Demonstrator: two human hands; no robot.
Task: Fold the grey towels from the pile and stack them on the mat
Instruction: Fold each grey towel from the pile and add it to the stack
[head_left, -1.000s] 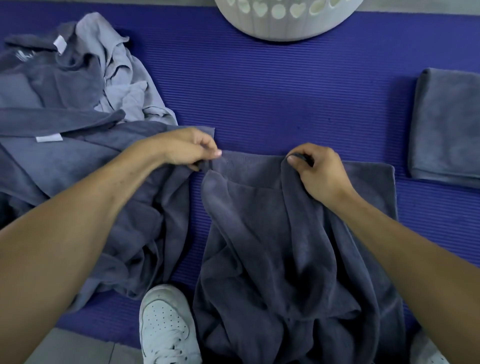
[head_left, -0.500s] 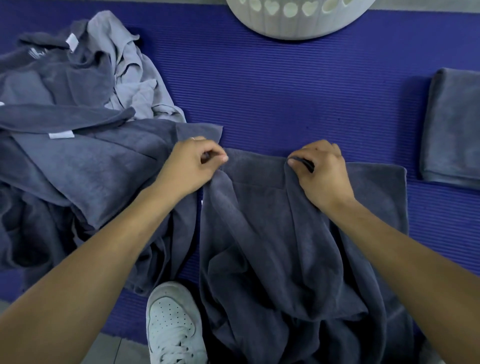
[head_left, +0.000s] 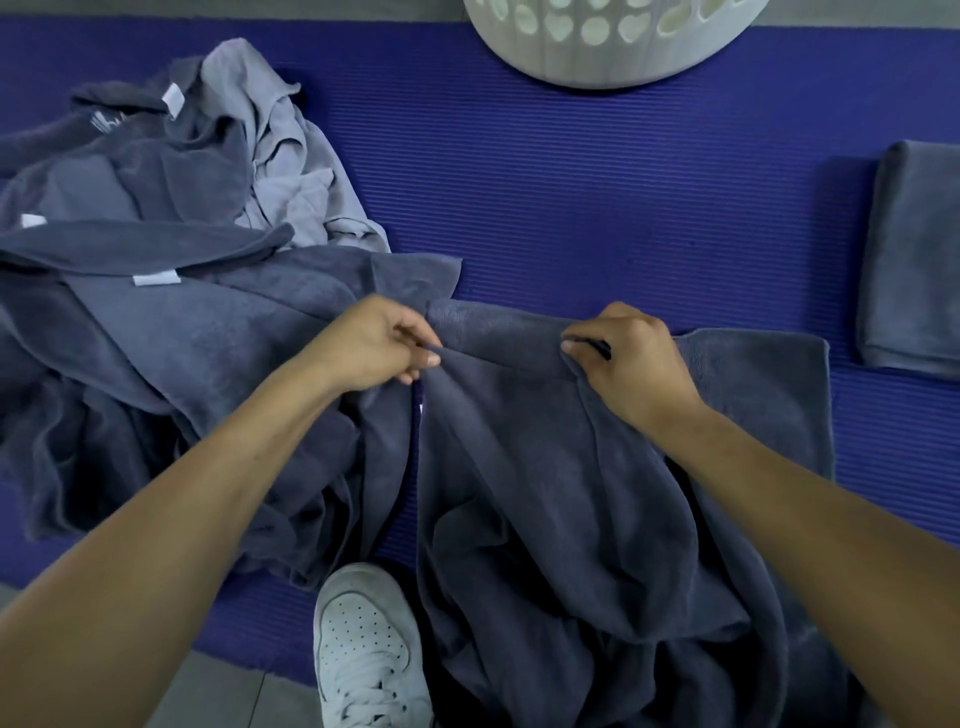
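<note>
A blue ribbed mat (head_left: 597, 197) covers most of the floor. On its left side lies the pile (head_left: 156, 312) of crumpled grey towels, dark ones with a paler one on top at the back. The towel (head_left: 545, 493) in hand is dark grey, plush and rumpled, draped from its top edge down toward the viewer, partly over a flat layer on the mat. A folded towel (head_left: 914, 260) lies at the right edge. A white basket (head_left: 613, 47) with cut-out holes sits at the top. The left hand (head_left: 374, 343) and right hand (head_left: 623, 358) each pinch the towel's top edge. A white shoe (head_left: 363, 649) stands below. 3 white labels (head_left: 156, 279) show on the pile; no writing is legible.
</note>
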